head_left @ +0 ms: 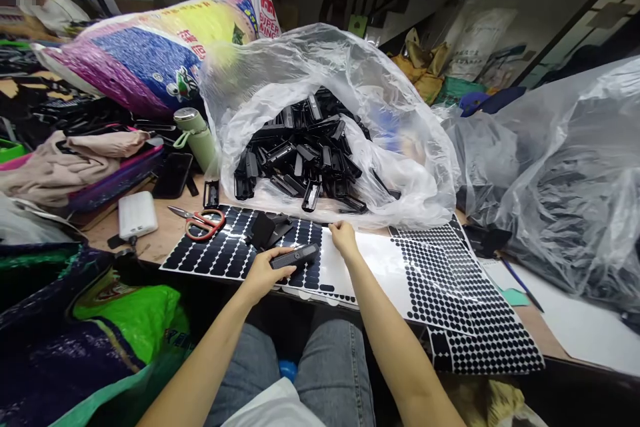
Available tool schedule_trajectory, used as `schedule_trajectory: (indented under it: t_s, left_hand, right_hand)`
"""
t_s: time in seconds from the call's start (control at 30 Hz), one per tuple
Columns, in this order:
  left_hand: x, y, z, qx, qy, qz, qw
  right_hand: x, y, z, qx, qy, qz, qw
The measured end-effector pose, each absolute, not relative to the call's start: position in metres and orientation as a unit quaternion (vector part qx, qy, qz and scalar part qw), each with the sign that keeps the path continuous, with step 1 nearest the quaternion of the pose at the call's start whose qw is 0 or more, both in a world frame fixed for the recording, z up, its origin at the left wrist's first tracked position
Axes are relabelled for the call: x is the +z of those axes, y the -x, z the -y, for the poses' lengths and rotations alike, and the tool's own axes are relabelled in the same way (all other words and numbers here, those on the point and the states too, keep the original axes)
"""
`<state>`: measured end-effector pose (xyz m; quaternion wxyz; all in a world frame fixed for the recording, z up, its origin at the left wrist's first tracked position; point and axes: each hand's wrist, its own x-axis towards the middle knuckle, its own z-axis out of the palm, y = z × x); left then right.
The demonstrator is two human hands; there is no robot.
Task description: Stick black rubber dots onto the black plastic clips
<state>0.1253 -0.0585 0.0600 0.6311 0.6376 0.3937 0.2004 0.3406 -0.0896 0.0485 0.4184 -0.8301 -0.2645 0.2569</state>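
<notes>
My left hand (267, 273) grips a long black plastic casing (299, 256) just above a sheet of black oblong stickers (200, 260). Thumb and fingertips of my right hand (343, 237) are pinched together at the sheet's upper edge, near its bare white part (336, 267). A small dark bit shows at those fingertips, too small to make out fully. Beyond my hands, a clear plastic bag (410, 173) lies with its mouth toward me, full of loose black plastic casings (300, 153). Some dark pieces (267, 230) rest on the sticker sheet behind my left hand.
Red-handled scissors (205, 224) lie on the sheet's left end. Farther left are a white power bank (137, 213), a phone (173, 175) and a green flask (196, 137). Sheets of round black dots (450, 280) cover the right side. Another filled plastic bag (560, 193) stands there.
</notes>
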Motion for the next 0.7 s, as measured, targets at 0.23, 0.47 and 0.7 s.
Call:
schedule_trajectory:
  t_s: [0.23,0.47,0.7]
  left_hand:
    - [0.087,-0.121,0.066,0.175,-0.627,-0.339,0.679]
    - [0.104,-0.122,0.077,0.145,-0.633,-0.300,0.698]
    - [0.108,-0.122,0.083,0.141,-0.646,-0.288,0.692]
  right_hand:
    - [0.096,-0.311,0.164,0.437,0.678,0.272,0.524]
    - [0.117,-0.300,0.196,0.473,0.641,0.275,0.539]
    - [0.124,-0.294,0.205,0.443,0.664,0.283,0.531]
